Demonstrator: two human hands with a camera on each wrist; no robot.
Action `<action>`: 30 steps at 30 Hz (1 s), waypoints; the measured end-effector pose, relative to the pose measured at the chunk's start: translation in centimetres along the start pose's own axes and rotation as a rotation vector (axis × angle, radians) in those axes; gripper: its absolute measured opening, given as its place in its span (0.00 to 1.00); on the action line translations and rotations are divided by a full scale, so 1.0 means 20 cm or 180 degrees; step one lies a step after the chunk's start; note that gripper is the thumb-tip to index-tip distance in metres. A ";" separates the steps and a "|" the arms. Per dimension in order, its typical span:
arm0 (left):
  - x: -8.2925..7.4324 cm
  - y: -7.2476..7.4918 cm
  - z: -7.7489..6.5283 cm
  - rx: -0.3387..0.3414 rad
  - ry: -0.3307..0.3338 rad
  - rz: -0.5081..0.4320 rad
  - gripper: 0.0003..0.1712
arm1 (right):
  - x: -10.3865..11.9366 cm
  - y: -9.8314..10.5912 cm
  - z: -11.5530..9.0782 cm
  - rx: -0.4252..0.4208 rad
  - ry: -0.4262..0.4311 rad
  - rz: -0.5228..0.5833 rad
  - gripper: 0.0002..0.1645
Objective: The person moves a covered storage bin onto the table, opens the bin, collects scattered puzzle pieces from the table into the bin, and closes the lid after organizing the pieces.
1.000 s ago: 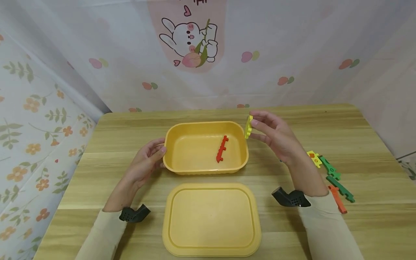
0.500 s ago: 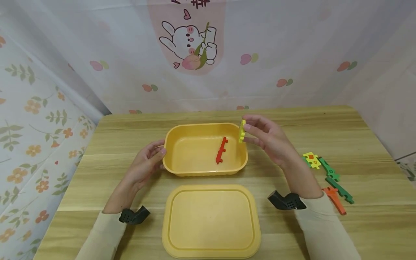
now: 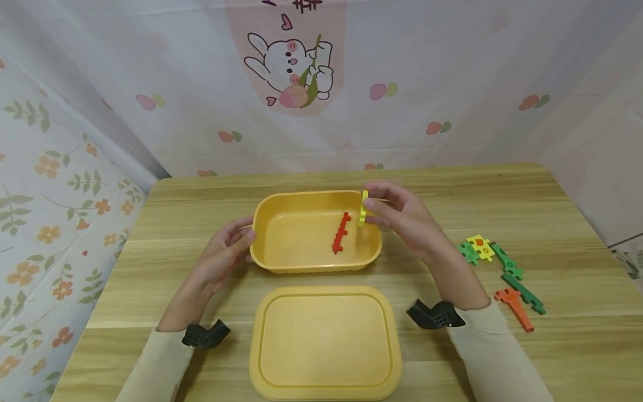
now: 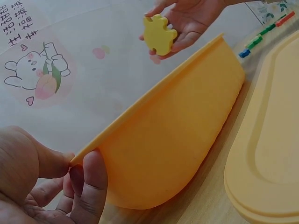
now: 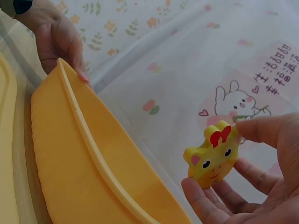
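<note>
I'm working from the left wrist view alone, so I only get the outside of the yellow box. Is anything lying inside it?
Observer: Yes. The head view shows a red piece on the floor of the box, toward the end nearer the right hand.

Operator: Good. I see only a plain side of the yellow piece that hand is holding. What's on its other side?

Observer: An animal face, which shows in the right wrist view.

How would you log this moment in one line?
left hand grips yellow tub; right hand holds animal-face piece at tub's right end; red piece inside tub; lid off, on table
</note>
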State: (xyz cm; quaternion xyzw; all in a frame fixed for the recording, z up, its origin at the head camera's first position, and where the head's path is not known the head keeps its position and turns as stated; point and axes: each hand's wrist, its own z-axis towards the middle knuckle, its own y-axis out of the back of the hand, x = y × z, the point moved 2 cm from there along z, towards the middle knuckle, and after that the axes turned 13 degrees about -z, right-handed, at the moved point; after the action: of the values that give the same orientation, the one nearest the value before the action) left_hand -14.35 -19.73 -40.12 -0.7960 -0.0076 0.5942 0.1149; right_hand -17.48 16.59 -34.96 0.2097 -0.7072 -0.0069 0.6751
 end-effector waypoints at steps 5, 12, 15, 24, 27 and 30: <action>0.00 0.00 0.00 -0.0004 -0.0014 -0.0013 0.33 | 0.01 -0.01 0.00 0.0026 0.0025 0.0024 0.28; 0.00 0.01 0.00 -0.0004 0.0012 0.0007 0.34 | 0.00 -0.05 0.01 0.0094 0.0058 0.0051 0.27; 0.00 0.01 0.00 0.0011 0.0004 0.0001 0.34 | 0.00 -0.06 0.01 0.0125 0.0061 -0.0005 0.29; 0.00 0.00 0.00 0.0034 0.0030 0.0008 0.34 | -0.01 -0.08 0.01 0.0184 0.0032 -0.0122 0.29; -0.01 0.00 0.00 0.0010 0.0035 0.0016 0.34 | 0.00 -0.09 0.01 0.0154 0.0062 -0.0170 0.28; -0.01 0.00 -0.01 0.0003 0.0035 0.0018 0.34 | 0.00 -0.11 0.01 0.0105 0.0160 -0.0236 0.27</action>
State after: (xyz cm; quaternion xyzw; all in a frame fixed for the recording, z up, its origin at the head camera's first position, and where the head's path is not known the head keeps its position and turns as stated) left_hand -14.27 -19.83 -39.94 -0.7992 -0.0044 0.5901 0.1137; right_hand -17.06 14.51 -35.58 0.2469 -0.6818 -0.0150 0.6884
